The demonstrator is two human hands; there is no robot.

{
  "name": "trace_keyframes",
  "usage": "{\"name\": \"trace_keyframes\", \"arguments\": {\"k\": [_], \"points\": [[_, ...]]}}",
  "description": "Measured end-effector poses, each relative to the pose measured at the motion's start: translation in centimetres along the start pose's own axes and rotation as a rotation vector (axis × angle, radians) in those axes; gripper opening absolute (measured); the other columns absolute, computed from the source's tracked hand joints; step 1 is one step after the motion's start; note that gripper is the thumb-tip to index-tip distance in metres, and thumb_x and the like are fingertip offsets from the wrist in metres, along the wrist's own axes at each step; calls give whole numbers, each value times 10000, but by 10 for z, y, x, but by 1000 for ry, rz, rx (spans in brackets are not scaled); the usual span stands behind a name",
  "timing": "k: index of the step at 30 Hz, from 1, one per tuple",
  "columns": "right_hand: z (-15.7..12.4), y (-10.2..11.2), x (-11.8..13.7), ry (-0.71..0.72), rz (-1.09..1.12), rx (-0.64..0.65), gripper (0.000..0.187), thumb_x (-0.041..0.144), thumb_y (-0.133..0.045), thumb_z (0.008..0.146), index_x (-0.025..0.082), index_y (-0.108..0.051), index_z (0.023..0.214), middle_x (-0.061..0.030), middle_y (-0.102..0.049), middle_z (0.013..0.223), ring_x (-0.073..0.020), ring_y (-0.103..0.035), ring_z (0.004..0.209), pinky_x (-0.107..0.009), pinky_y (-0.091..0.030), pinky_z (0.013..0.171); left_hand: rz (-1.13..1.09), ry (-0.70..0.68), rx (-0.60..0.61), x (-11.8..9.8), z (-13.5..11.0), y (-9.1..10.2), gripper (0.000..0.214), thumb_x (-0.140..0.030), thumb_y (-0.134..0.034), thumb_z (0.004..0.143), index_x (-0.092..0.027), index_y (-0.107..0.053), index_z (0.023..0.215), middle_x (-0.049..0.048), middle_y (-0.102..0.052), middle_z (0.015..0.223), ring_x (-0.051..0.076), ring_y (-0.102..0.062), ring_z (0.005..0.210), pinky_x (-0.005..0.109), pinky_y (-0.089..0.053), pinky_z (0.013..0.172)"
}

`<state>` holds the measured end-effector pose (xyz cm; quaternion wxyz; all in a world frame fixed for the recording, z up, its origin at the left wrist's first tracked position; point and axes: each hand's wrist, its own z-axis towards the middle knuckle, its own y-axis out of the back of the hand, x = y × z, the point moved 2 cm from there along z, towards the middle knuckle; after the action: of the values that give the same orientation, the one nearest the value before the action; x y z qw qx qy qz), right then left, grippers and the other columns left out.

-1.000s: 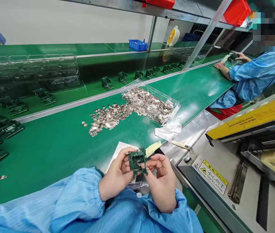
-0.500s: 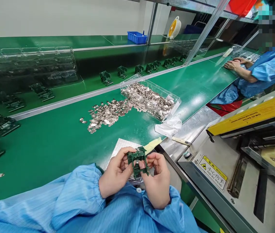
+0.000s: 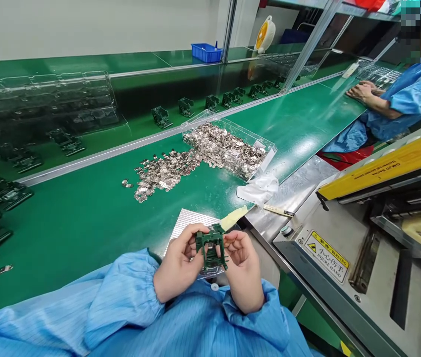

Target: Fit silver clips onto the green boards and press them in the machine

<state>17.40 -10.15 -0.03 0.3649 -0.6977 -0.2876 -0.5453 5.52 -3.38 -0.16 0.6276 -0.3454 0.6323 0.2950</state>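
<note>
Holding a small green frame part point(image 3: 210, 250) up in both hands, close to the body, above the near edge of the green worktop point(image 3: 84, 223). The left hand point(image 3: 179, 267) has its grip closed on the part's left side, thumb on the front face. The right hand point(image 3: 242, 270) has its grip closed on the right edge, fingertips curled in. The part stands roughly upright with its open face toward the person. Whether a metal piece sits inside it is too small to tell. Looks to me like a fit or check step on this one frame, done in the air rather than on the worktop. Right behind the hands lies a ribbed silver sheet point(image 3: 191, 223), with a yellow strip point(image 3: 235, 217) and a white cloth point(image 3: 258, 191) just beyond. Loose metal clips point(image 3: 162, 173) spill from a clear tray point(image 3: 266, 163) further out, well apart from the hands. More green frames point(image 3: 186, 106) stand on the belt behind. A press with a warning label point(image 3: 327, 263) sits to the right. A co-worker's hand point(image 3: 361, 91) rests far down the line. My read: the next move needs the left grip kept firm so the right fingers can come free, and it needs care with the thin frame legs.
</note>
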Motion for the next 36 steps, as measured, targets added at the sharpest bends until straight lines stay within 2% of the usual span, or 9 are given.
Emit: {"name": "trace_keyframes", "arguments": {"k": [8,16,20,23,25,27,32,36], "points": [[-5,1,-8,-8,-7,-46,258,201,-711,668,222,-499,814,23,-570,717,-129,-549,642,-227,-464,591,67,24,-11,-3,-3,-1,254,-154,-616,783,-215,-558,1022,-27,-583,759,80,-517,603,163,-440,546],[-13,1,-14,3,50,-66,261,216,-702,667,228,-455,750,47,-532,655,-115,-498,586,-205,-432,531,79,42,45,-1,-8,-2,265,-143,-630,763,-203,-560,1012,-13,-609,786,104,-571,674,180,-471,593],[-13,6,-18,-4,85,-48,264,237,-727,679,220,-482,774,43,-550,682,-118,-534,617,-211,-458,570,127,33,86,-4,-6,-2,255,-157,-626,778,-197,-558,1020,1,-623,816,115,-595,715,194,-486,632],[-6,21,-30,-27,73,-44,220,372,-678,789,200,-558,856,5,-605,746,-136,-588,664,-263,-496,651,182,-97,-21,-9,9,9,240,-195,-617,797,-197,-551,1028,23,-624,889,131,-610,773,218,-497,682],[2,31,-42,-50,6,-45,311,481,-627,828,175,-613,878,-32,-641,760,-150,-606,657,-291,-506,653,239,-213,-161,-10,27,20,264,-208,-622,794,-199,-537,1044,29,-610,929,136,-608,802,228,-492,714],[8,36,-51,-71,-63,-11,409,560,-602,823,155,-655,848,-54,-660,735,-156,-606,622,-292,-504,608,321,-276,-217,-7,46,29,298,-205,-612,795,-195,-521,1078,29,-603,943,131,-600,792,227,-480,720],[12,24,-52,-47,-122,160,445,593,-565,836,174,-691,754,-33,-667,668,-159,-605,601,-284,-505,581,566,-262,-24,3,75,25,369,-142,-524,815,-199,-506,1179,-3,-619,852,99,-536,616,198,-414,598],[8,16,-50,11,-191,169,396,543,-597,831,185,-652,673,-4,-628,578,-151,-575,538,-268,-481,538,651,-300,36,1,80,14,358,-127,-489,818,-198,-522,1168,-12,-627,803,95,-511,569,197,-386,563]]}}
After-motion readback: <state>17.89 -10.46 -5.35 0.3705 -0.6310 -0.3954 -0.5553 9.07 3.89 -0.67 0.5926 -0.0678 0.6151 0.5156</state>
